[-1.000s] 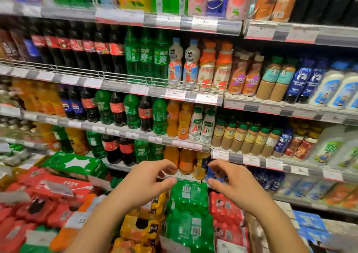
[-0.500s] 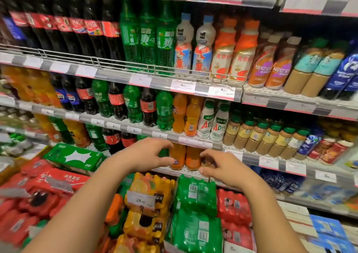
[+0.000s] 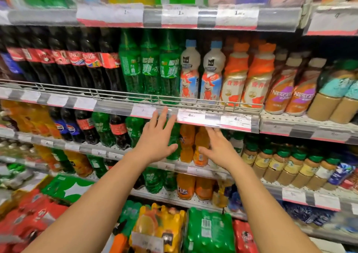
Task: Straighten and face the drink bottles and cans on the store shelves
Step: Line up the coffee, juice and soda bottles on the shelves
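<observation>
Both my hands are raised in front of the middle shelf with fingers spread. My left hand (image 3: 157,138) is open, its fingertips near the price rail (image 3: 193,115) and its palm in front of a green soda bottle (image 3: 173,146). My right hand (image 3: 219,148) is open too, just right of two orange soda bottles (image 3: 187,144), its fingers beside the nearer orange bottle (image 3: 201,146). Neither hand holds anything. On the shelf above stand tall green soda bottles (image 3: 151,66), white milk-drink bottles (image 3: 190,72) and orange-capped bottles (image 3: 235,74).
Dark cola bottles (image 3: 64,64) fill the upper shelf at left behind a wire front guard (image 3: 77,90). Coffee bottles (image 3: 282,91) stand at right, small jars (image 3: 286,165) below them. Shrink-wrapped packs of green (image 3: 209,231), orange (image 3: 158,225) and red (image 3: 34,214) drinks are stacked on the floor.
Both hands have risen from the lower shelf to the middle shelf and their fingers have spread out. The view has tilted up and moved closer to the shelves.
</observation>
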Tool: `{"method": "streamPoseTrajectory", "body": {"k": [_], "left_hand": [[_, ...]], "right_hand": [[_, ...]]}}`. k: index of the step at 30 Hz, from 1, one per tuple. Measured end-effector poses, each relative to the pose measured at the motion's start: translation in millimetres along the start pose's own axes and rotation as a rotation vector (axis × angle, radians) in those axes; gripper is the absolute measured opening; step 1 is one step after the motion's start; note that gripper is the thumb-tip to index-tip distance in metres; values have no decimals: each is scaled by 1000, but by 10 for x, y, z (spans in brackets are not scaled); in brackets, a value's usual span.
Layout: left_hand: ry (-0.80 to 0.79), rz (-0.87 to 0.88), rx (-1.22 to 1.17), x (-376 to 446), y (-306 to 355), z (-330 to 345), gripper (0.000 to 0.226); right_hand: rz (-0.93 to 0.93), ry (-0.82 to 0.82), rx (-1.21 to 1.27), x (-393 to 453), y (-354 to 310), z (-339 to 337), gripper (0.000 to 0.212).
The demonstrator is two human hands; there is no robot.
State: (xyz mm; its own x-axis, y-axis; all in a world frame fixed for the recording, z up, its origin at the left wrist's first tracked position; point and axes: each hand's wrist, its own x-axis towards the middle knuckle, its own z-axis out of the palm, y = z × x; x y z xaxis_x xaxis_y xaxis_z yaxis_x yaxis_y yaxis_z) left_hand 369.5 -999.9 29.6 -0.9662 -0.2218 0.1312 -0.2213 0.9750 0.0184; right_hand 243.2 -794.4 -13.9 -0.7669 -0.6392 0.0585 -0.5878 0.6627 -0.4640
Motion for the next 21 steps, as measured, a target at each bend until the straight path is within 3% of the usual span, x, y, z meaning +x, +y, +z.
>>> {"method": "streamPoseTrajectory", "body": {"k": [3,7,9,18,21], "left_hand": [[24,19,11,42,-53,162,105],[106,58,-11,47,-191,253,102],[142,88,-9,52,-259,269,102],[157,189,-24,49,-372,334,107],[145,213,-40,51,-405,343,108]], "right_hand": [[42,-36,-75,218,-52,85,89],[134,-62,-187,410,-182,184,59],[186,5,-218,462,-216,248,49],[325,289,-109,282,-255,492,65],[333,323,-41,141,-310,561,52]]}}
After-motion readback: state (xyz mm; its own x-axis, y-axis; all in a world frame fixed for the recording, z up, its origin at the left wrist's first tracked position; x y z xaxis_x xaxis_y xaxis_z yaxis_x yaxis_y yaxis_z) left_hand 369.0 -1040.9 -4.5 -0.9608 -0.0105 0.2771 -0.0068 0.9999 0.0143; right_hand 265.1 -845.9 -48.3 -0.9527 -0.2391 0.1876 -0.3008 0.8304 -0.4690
